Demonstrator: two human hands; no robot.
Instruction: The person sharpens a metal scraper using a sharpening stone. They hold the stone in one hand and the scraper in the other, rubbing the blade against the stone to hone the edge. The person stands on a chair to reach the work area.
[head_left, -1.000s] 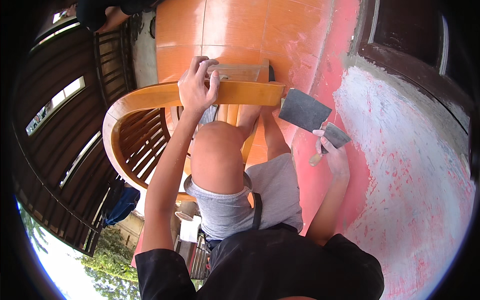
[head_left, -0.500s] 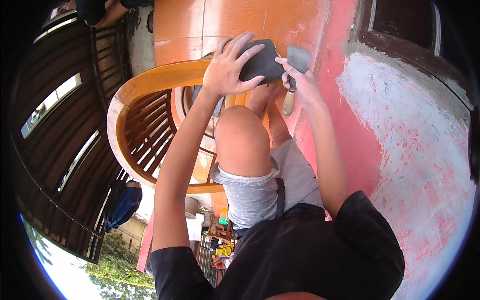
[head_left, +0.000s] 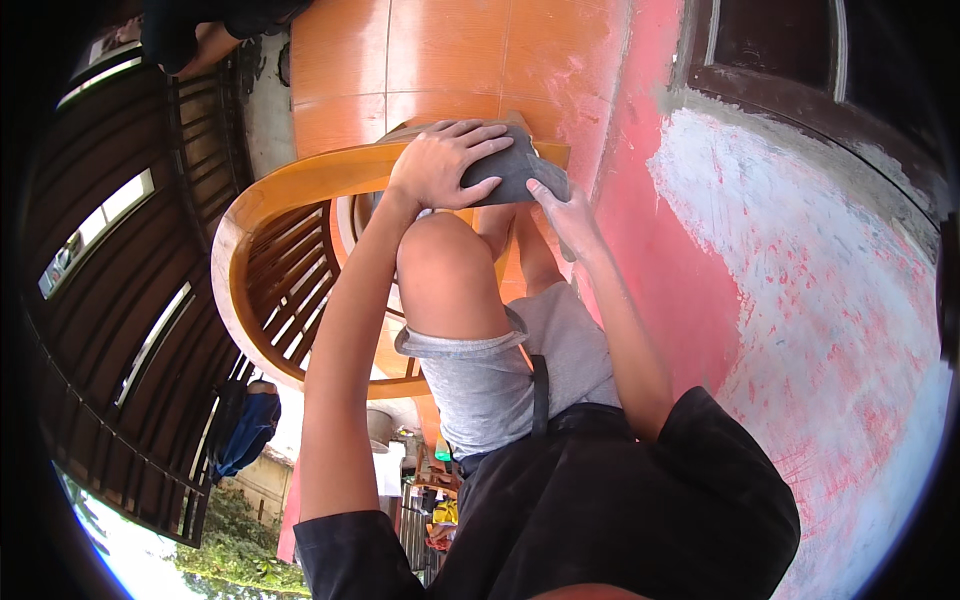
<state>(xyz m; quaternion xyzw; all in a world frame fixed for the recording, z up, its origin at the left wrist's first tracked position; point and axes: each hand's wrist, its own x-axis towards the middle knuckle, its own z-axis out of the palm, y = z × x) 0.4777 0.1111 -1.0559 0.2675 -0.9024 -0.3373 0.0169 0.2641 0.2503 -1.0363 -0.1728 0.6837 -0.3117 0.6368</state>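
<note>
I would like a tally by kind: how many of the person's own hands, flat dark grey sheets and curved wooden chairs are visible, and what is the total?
Person's bare hands, left hand and right hand: 2
Flat dark grey sheet: 1
Curved orange-brown wooden chair: 1
Total: 4

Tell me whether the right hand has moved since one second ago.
Yes. Judged against the whitish wall patch, the right hand has moved leftward, away from it, and nearer the wooden chair.
</note>
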